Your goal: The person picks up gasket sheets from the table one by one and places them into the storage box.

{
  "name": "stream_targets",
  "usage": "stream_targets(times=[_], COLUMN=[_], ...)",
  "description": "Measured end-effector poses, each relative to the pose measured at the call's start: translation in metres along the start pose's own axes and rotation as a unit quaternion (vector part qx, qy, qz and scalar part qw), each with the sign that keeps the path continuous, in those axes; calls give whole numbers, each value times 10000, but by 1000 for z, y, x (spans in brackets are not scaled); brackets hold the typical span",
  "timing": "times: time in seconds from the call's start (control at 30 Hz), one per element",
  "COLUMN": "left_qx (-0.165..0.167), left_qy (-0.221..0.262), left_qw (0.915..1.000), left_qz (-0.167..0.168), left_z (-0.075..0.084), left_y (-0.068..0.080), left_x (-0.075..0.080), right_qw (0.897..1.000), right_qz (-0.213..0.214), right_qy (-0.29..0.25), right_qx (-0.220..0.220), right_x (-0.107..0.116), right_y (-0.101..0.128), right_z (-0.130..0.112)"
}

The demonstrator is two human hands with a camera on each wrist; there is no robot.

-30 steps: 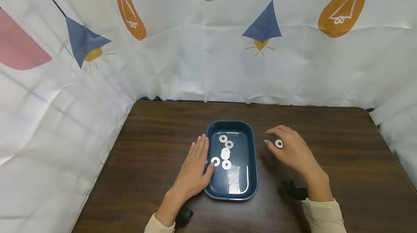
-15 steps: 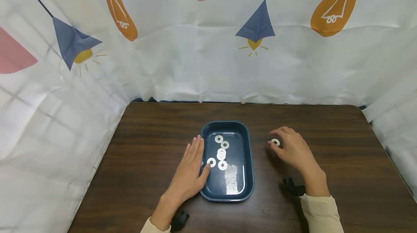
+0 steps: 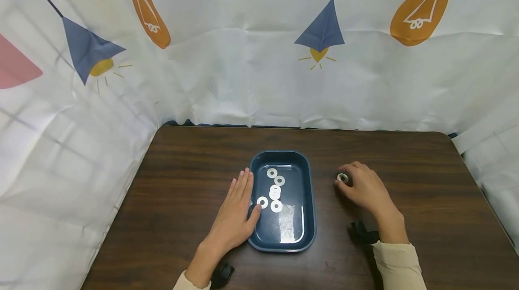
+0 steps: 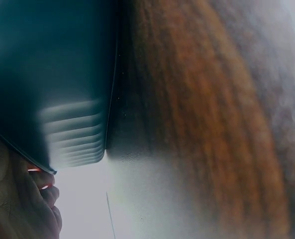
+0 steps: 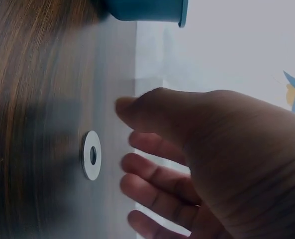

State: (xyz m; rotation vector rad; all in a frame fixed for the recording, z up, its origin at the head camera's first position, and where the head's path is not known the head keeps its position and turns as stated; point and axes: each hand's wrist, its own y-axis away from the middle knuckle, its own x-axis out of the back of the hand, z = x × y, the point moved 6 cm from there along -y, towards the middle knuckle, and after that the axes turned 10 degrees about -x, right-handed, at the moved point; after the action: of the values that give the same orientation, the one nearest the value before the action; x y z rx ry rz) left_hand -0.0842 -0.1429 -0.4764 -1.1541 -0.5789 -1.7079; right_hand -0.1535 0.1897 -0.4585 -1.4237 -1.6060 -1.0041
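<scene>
A dark blue tray sits mid-table and holds several white washers. My left hand lies flat on the table against the tray's left wall, its thumb at the rim. The left wrist view shows only that tray wall and part of the hand. To the right of the tray, one washer lies flat on the wood. My right hand hovers loosely curled beside it. In the right wrist view the washer is a little apart from the fingers, and the tray is at the top.
The brown wooden table is walled at the back and on both sides by a white curtain printed with lamps and bulbs. Black wrist straps show at both cuffs.
The right hand has sunk toward the table and drawn its fingers in; the washer, first seen between its thumb and fingers, now lies on the wood. The left hand stays put.
</scene>
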Motion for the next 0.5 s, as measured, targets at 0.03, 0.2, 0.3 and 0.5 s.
stream_targets(times=[0.03,0.2,0.3,0.5], left_qx=[-9,2,17,7], left_qy=[-1,-8,-18,-14], left_qw=[10000,10000,10000,10000], left_qz=[2,-32,-49,-48], left_z=[0,0,0,1], left_y=[0,1,1,1], left_x=[0,0,0,1], right_qw=[10000,9998,9997,9997], right_qz=[-39,-201,-222,-166], right_qy=[30,22,-25,-10], right_qx=[-17,-32,-40,-197], right_x=[0,-5,-8,-11], right_y=[0,0,-1,-2], right_z=[1,4,6,10])
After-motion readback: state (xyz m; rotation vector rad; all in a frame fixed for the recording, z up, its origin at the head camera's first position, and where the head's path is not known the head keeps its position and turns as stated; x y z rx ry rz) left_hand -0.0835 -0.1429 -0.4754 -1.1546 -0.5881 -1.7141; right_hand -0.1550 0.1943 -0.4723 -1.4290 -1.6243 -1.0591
